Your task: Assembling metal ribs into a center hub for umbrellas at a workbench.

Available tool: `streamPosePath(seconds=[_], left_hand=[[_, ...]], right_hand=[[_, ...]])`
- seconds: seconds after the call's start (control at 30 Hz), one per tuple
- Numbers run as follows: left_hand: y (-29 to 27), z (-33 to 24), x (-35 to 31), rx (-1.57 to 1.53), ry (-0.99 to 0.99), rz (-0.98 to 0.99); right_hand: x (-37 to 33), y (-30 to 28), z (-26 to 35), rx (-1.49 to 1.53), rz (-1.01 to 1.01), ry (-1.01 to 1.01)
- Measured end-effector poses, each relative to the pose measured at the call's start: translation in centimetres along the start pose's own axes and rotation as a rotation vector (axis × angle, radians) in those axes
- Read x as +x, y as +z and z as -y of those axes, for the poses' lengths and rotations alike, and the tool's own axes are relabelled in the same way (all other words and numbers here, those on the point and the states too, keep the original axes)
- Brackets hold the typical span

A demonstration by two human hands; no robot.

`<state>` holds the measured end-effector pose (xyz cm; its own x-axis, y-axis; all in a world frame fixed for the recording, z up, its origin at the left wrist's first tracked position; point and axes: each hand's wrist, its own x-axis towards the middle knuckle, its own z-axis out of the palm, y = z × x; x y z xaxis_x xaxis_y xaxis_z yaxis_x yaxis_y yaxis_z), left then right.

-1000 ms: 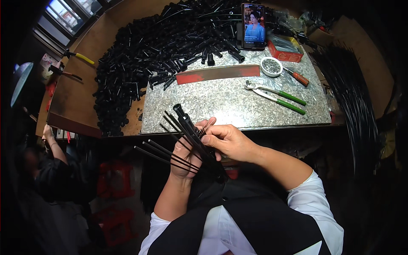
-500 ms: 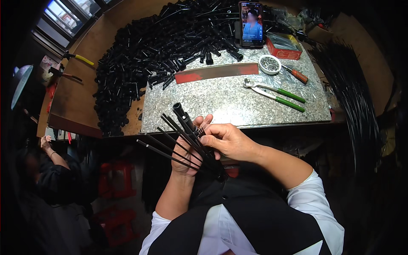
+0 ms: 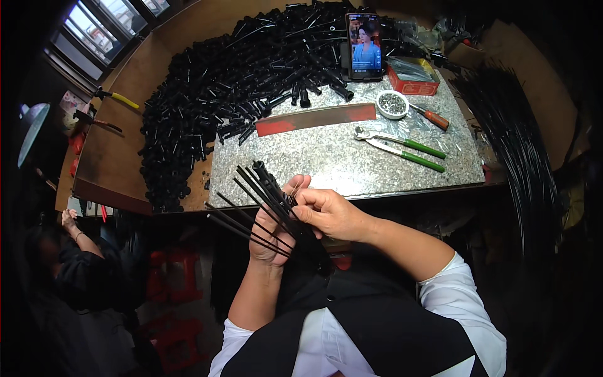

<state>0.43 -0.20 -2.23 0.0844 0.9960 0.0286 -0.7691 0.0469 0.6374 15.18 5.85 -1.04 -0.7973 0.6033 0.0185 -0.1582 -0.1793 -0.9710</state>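
In front of my chest, just off the table's near edge, a black umbrella frame (image 3: pixel 267 182) is tilted up and leftward. It has a thick black tube with a hollow end and several thin ribs fanned out. My left hand (image 3: pixel 262 249) is wrapped round it from the left, the ribs crossing the palm. My right hand (image 3: pixel 336 217) pinches at the middle of the frame, thumb and forefinger pressed together. Fine wire-like strands show between the two hands; exactly what the right fingertips grip is hidden.
A big pile of black plastic tubes (image 3: pixel 207 94) fills the back left. On the speckled board (image 3: pixel 314 157) lie a red-brown strip (image 3: pixel 314 119), green-handled pincers (image 3: pixel 402 151), a bowl (image 3: pixel 392 105), a screwdriver (image 3: pixel 433 117) and a phone (image 3: pixel 365 47). Long black rods (image 3: pixel 515 144) hang right. Another person's hand (image 3: pixel 69 220) is far left.
The umbrella frame has tipped and turned slightly in my hands, its tube end a little lower and further left. The right hand stays pinched, slightly lower. The view has shifted slightly.
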Motion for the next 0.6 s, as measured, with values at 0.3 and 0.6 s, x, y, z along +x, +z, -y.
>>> streamPosePath(seconds=[0.3,0.6], left_hand=[[0.5,-1.3,-1.1,0.231,0.367,-0.230],[2.3,-4.2,-2.0,0.637,0.558,-0.405]], right_hand=[[1.1,2.7,1.6,-0.436,-0.262,-0.425],[3.4,4.5,1.2,-0.481,-0.223,-0.613]])
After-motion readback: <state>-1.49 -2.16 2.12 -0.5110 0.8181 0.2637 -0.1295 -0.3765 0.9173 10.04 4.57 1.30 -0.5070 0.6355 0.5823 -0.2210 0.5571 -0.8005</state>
